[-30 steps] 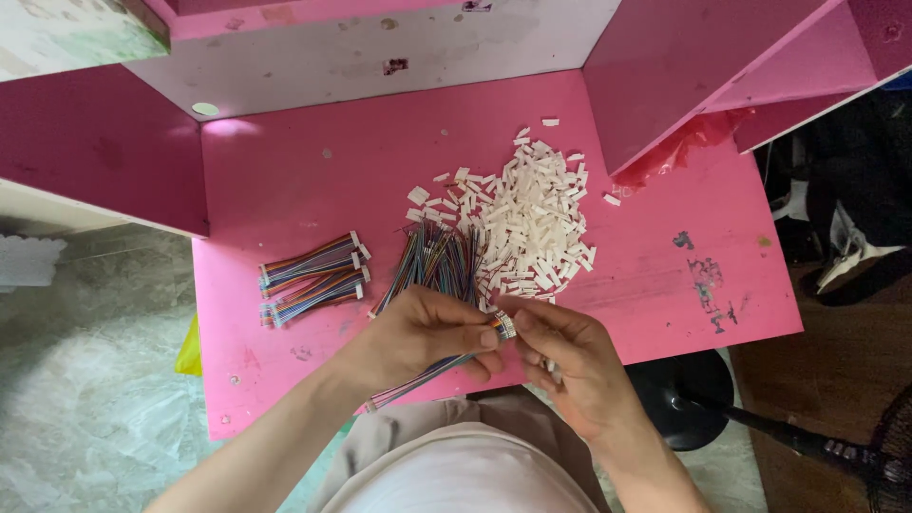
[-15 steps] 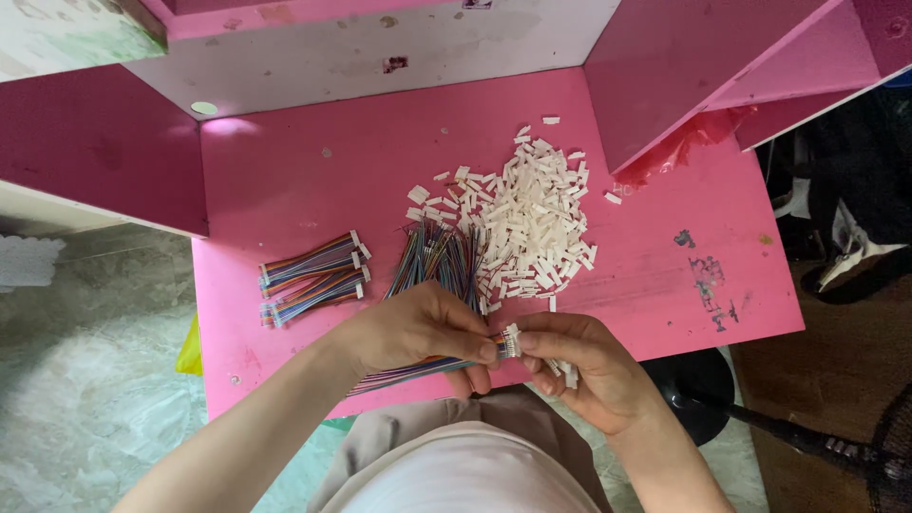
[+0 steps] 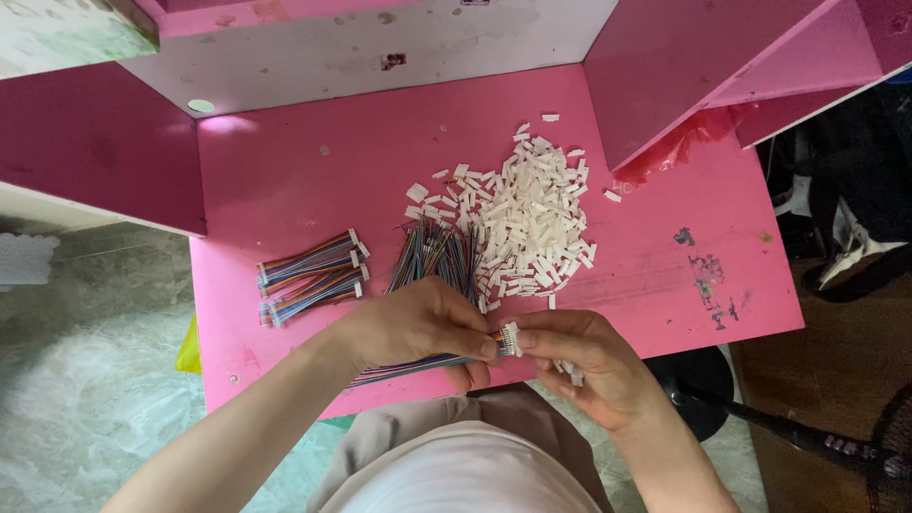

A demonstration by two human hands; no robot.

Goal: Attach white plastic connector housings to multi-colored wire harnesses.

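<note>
My left hand [image 3: 418, 328] pinches the end of a multicoloured ribbon cable [image 3: 404, 366] near the front edge of the pink table [image 3: 285, 171]. My right hand [image 3: 579, 356] holds a small white connector [image 3: 510, 339] against that cable end, fingertips of both hands meeting there. A few more white connectors [image 3: 568, 370] sit in my right palm. Just beyond my hands lies a loose bundle of bare coloured cables [image 3: 437, 255], and to its right a heap of white connectors [image 3: 532, 218].
Finished cables with white ends [image 3: 312, 275] lie at the left of the table. Pink panels [image 3: 95, 142] flank the table on both sides. A red plastic bag [image 3: 679, 144] sits at back right. A fan stand [image 3: 760, 418] is on the floor to the right.
My hands came together near the table's front edge. The right hand brought a white connector up to the cable end held by the left hand.
</note>
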